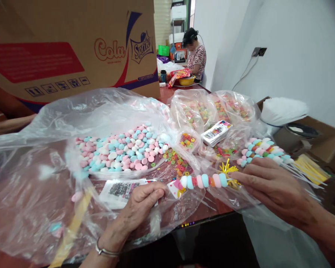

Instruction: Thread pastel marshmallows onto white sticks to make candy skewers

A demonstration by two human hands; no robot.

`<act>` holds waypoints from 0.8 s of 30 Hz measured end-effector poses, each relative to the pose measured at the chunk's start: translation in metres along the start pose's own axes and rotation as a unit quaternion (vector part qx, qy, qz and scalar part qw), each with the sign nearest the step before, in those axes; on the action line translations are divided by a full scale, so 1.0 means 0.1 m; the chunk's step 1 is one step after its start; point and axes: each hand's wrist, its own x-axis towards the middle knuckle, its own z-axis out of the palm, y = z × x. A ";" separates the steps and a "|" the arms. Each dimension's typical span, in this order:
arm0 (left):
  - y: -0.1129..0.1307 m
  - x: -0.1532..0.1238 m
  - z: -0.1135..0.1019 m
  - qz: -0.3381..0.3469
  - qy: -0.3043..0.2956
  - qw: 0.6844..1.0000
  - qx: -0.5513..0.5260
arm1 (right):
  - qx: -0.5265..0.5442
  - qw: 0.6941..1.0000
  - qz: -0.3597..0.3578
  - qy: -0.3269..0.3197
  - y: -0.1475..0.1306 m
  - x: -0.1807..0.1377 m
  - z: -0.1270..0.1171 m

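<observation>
A marshmallow skewer [203, 181] in pink, blue and white, with red and orange pieces between, lies level between my hands. My left hand [145, 199] is closed, pinching a small printed plastic bag [173, 189] at the skewer's left end. Whether the skewer's tip is inside the bag or only against it I cannot tell. My right hand [270, 182] is closed at the skewer's other end, its fingers around the stick, which they mostly hide. Gold twist ties [228, 167] lie just behind those fingertips. A stack of printed bags [120, 191] lies beside my left hand.
Loose marshmallows [125, 149] and ring gummies [178, 162] lie on clear plastic sheeting. Finished skewers [264, 150] are piled at right, near yellow sticks [309, 169]. Printed cards [217, 133] rest among gummy bags. A large carton [72, 22] stands behind; a person [197, 56] sits farther back.
</observation>
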 end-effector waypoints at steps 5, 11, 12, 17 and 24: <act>0.05 0.03 -0.03 0.021 -0.012 0.999 0.046 | 0.017 1.000 -0.014 -0.019 -0.03 0.08 -0.04; 0.11 0.03 -0.03 0.042 -0.052 0.995 0.067 | 0.034 0.999 -0.029 -0.022 -0.04 0.15 -0.04; 0.12 0.03 -0.03 0.042 -0.064 0.995 0.070 | 0.032 0.999 -0.026 -0.019 -0.04 0.15 -0.03; 0.11 0.05 -0.05 0.026 -0.082 0.993 0.078 | 0.064 0.998 0.008 -0.001 -0.03 0.18 0.06; 0.10 0.04 -0.05 -0.011 -0.073 0.996 0.047 | 0.080 0.996 -0.008 -0.036 -0.03 0.21 0.12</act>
